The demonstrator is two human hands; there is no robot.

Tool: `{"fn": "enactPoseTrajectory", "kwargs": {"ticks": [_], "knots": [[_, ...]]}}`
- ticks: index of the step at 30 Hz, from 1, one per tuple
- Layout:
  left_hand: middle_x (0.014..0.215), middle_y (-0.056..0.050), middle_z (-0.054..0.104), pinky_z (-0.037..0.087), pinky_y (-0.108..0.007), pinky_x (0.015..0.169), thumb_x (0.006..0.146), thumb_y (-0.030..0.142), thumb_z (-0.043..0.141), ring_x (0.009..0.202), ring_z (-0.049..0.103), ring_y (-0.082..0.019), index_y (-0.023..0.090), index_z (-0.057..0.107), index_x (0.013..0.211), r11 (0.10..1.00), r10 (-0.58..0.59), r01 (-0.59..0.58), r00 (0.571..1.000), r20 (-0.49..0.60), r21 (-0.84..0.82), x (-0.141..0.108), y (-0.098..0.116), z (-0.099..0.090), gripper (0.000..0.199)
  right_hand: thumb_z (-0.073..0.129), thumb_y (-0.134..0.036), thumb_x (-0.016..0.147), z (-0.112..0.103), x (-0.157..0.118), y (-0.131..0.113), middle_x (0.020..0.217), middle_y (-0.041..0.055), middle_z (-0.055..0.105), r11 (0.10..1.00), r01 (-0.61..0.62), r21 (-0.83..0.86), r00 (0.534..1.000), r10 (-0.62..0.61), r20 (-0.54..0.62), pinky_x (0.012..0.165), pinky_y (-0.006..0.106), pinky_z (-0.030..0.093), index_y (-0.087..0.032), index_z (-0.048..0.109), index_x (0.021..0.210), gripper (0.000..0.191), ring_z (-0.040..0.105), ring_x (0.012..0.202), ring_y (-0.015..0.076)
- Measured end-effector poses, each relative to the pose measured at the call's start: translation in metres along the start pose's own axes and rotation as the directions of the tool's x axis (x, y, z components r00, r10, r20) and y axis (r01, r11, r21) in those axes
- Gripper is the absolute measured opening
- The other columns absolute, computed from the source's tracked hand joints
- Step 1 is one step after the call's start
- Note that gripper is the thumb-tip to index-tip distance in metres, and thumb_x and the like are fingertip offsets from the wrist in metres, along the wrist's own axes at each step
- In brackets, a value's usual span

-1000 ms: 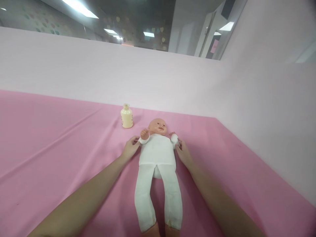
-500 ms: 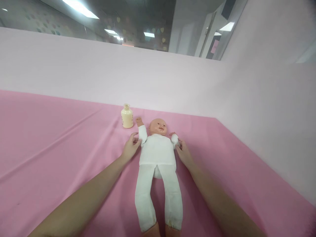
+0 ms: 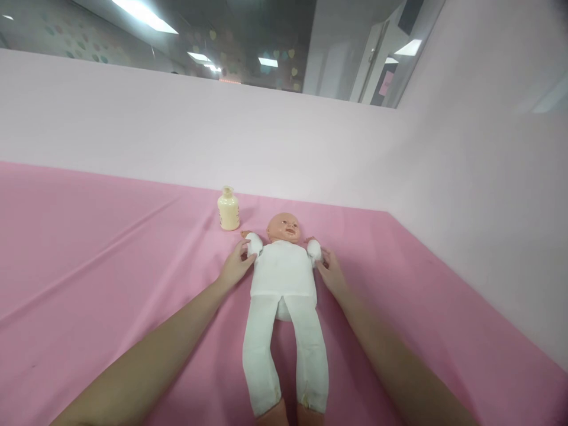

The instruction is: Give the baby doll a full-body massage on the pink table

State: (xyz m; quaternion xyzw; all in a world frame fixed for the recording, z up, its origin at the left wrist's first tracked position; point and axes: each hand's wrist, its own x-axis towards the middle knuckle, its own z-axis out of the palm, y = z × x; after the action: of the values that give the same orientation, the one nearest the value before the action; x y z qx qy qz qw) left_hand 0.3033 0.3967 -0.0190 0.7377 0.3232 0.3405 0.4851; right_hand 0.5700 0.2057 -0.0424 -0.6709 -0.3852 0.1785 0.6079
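Observation:
A baby doll point(image 3: 284, 269) with a white cloth body lies on its back, head away from me and feet toward me. My left hand point(image 3: 235, 265) is closed around the doll's arm on the left side, thumb and fingers on the white cloth of that arm. On the other side, my right hand point(image 3: 332, 274) grips the opposite arm in the same way, its fingers partly behind the sleeve. Both doll arms are bent up beside the shoulders, the small hands near head level.
A cream pump-style bottle point(image 3: 229, 213) stands upright to the left of the doll's head. Pink cloth point(image 3: 133, 236) covers the surface, with a few creases. A white wall point(image 3: 177, 130) rises behind, and another is at the right. Windows run above the back wall.
The doll's left-side arm has gone from raised up beside the head to lowered and bent, with my left hand on it. My right hand and the other doll arm look nearly unchanged.

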Motion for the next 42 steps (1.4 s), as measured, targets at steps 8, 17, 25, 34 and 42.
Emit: {"fn": "enactPoseTrajectory", "kwargs": {"ticks": [8,17,25,34,42], "knots": [[0.092,-0.004,0.067,0.047,-0.035,0.083,0.068,0.024,0.073,0.083,0.064,-0.019,0.023,0.033,0.144,0.904,-0.025,0.053,0.997,0.071,-0.425,0.008,-0.007,0.001,0.086,0.071,-0.031,0.064,-0.002,0.0,-0.015,0.12,0.0065,0.058,0.942,-0.107,0.319,0.994,0.098,0.046,0.093,0.031,0.049,-0.02,0.052,0.122,0.062,0.057,0.109,0.0176],[0.094,-0.01,0.068,0.049,-0.034,0.079,0.064,0.033,0.075,0.088,0.063,-0.024,0.014,0.063,0.097,0.882,0.044,0.026,0.99,0.137,-0.47,0.003,0.002,0.002,0.041,0.062,-0.026,0.062,0.001,-0.008,-0.021,0.095,0.0029,0.063,0.913,-0.155,0.377,0.988,0.137,0.074,0.075,0.024,0.05,-0.017,0.061,0.085,0.024,0.06,0.082,0.0117],[0.105,-0.007,0.066,0.046,-0.035,0.088,0.078,0.031,0.061,0.097,0.061,-0.021,0.022,0.053,0.125,0.957,0.083,-0.071,0.996,0.032,-0.28,-0.002,0.007,0.004,0.048,0.054,-0.033,0.079,0.001,-0.008,-0.024,0.119,0.0032,0.058,0.977,0.001,0.214,0.997,-0.019,0.079,0.102,0.032,0.044,-0.023,0.044,0.131,0.054,0.055,0.113,0.0144],[0.109,-0.006,0.065,0.045,-0.036,0.09,0.08,0.038,0.063,0.097,0.06,-0.021,0.024,0.057,0.124,0.98,0.07,-0.073,0.997,-0.022,-0.184,0.0,0.005,0.003,0.047,0.048,-0.041,0.086,0.004,-0.01,-0.024,0.119,0.0057,0.055,0.999,0.032,0.039,0.999,-0.033,0.017,0.09,0.026,0.049,-0.022,0.028,0.142,0.062,0.057,0.103,0.0122],[0.121,-0.008,0.062,0.044,-0.038,0.094,0.08,0.037,0.061,0.103,0.059,-0.024,0.02,0.061,0.121,0.99,0.066,-0.068,0.998,-0.019,-0.126,0.004,-0.001,0.002,0.044,0.051,-0.045,0.085,-0.002,-0.003,-0.019,0.119,0.0041,0.057,0.999,0.021,-0.026,0.999,-0.02,0.027,0.094,0.028,0.046,-0.021,0.056,0.121,0.043,0.057,0.104,0.0134]]}}
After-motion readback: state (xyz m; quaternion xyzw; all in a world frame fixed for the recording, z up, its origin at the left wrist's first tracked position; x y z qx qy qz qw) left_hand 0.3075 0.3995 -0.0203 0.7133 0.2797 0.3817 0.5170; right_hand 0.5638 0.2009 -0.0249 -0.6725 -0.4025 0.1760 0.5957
